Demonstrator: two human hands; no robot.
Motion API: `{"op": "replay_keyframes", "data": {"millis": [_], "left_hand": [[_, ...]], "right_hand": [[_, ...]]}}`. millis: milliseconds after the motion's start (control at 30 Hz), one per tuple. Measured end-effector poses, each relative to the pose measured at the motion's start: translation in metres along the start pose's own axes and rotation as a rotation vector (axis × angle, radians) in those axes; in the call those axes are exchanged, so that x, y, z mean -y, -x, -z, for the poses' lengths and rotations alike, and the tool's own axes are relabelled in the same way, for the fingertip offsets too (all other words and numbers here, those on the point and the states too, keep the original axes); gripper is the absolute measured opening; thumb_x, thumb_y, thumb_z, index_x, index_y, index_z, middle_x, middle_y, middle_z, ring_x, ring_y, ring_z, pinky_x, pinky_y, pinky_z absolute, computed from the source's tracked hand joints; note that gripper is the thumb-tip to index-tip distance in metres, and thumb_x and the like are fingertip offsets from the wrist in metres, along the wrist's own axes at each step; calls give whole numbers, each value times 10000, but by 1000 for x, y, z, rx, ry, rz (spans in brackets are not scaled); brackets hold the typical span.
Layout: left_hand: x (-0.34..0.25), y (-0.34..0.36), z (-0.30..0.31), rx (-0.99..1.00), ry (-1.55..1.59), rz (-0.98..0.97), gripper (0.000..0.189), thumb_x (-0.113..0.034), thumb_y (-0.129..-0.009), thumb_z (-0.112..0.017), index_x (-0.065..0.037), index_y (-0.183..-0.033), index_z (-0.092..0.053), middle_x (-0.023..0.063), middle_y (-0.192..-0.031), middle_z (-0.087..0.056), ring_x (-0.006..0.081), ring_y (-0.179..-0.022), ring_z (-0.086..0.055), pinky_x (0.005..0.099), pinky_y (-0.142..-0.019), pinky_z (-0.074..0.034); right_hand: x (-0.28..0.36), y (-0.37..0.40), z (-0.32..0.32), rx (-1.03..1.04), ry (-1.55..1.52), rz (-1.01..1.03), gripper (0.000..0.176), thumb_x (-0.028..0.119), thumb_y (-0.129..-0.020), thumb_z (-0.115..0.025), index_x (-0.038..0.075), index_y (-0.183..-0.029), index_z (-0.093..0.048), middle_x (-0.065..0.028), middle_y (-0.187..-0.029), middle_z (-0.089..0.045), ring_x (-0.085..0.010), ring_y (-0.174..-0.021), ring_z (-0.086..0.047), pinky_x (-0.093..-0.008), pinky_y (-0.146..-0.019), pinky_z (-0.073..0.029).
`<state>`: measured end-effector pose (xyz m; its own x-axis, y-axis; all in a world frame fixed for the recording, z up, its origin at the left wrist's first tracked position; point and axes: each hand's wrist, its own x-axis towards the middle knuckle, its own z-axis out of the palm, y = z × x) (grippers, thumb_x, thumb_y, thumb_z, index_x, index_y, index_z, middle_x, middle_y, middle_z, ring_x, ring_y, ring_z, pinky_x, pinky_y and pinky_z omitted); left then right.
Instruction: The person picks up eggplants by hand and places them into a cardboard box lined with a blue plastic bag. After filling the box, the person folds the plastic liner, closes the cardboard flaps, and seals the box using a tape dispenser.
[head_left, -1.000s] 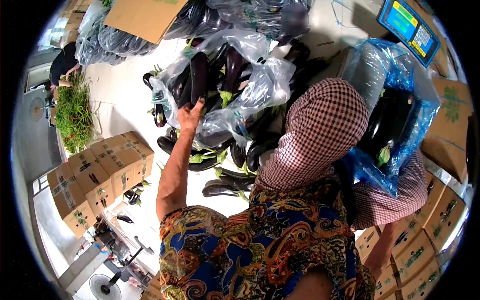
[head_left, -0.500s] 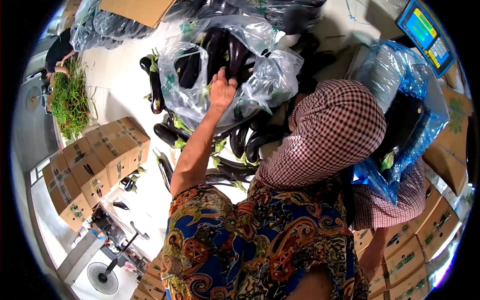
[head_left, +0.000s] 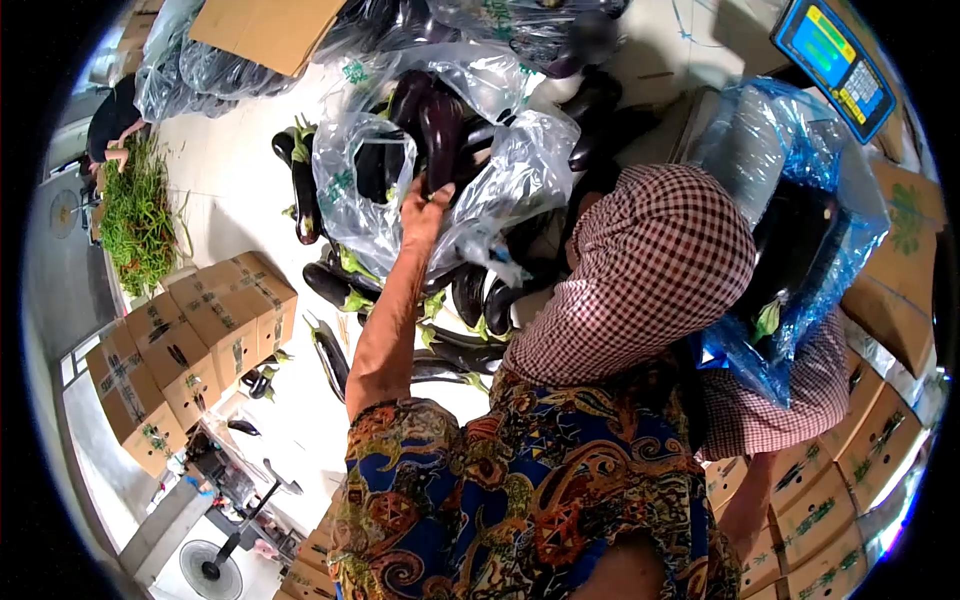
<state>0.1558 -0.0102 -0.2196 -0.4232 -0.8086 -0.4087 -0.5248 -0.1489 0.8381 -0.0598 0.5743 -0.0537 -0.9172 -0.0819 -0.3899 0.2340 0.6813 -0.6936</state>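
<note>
My left hand (head_left: 424, 212) reaches forward into an open clear plastic bag (head_left: 345, 200). Its fingers are closed around the near end of a dark purple eggplant (head_left: 442, 130) that lies lengthwise in the bag. Further eggplants sit beside it inside the bag, partly covered by crumpled plastic. Loose eggplants (head_left: 303, 190) with green stems lie on the floor around the bag. Only the forearm of my right arm (head_left: 748, 505) shows, low at the right; the right hand is hidden behind my leg.
At my right stands a blue-lined box (head_left: 738, 345) with eggplants inside, beside a scale display (head_left: 835, 70). Stacked cartons (head_left: 185, 350) stand at left, and a fan (head_left: 210, 570) is below. Another person (head_left: 115, 120) bends over green peppers (head_left: 140, 215). Filled bags (head_left: 215, 70) lie at the top left.
My left hand has drawn slightly back towards me and now grips the end of an eggplant. The whole view has shifted a little.
</note>
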Motion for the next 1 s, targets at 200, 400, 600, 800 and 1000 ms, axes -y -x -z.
{"op": "replay_keyframes", "data": {"millis": [200,400,600,800,1000], "left_hand": [[10,-3,-5,-57,-485,-76,496,-156,-826,-672,15,-1262,-508,94,-1035,-640,175,-830,-570,277,-751,-481],[24,-15,-4,-46,-525,-230,593,-256,-779,-733,17,-1246,-490,209,-975,-661,318,-860,-649,368,-805,-499],[-18,9,8,1,486,370,302,-131,-828,-712,-4,-1060,-566,137,-933,-658,247,-763,-653,316,-669,-536],[-51,48,16,200,590,408,389,-182,-853,-692,-17,-1176,-553,73,-970,-640,200,-799,-666,277,-676,-561],[-91,75,13,246,410,145,411,-130,-836,-690,-25,-1205,-545,93,-963,-654,190,-770,-664,291,-699,-551]], "right_hand": [[1,-2,3,-18,-11,-6,366,350,-965,-526,34,-1140,-585,-59,-996,-577,-162,-912,-533,-274,-836,-425],[0,-5,6,-32,-22,-35,358,345,-968,-522,34,-1130,-594,-55,-988,-576,-159,-904,-531,-273,-834,-424],[-3,-12,6,-11,-29,-52,350,340,-971,-518,35,-1120,-603,-51,-979,-575,-156,-897,-529,-271,-831,-423],[-3,-21,7,5,-33,-30,343,335,-974,-515,36,-1110,-611,-47,-970,-574,-154,-889,-527,-270,-829,-422],[-3,-26,6,-11,-50,6,337,330,-977,-511,36,-1100,-620,-43,-961,-573,-151,-882,-525,-268,-827,-421]]}}
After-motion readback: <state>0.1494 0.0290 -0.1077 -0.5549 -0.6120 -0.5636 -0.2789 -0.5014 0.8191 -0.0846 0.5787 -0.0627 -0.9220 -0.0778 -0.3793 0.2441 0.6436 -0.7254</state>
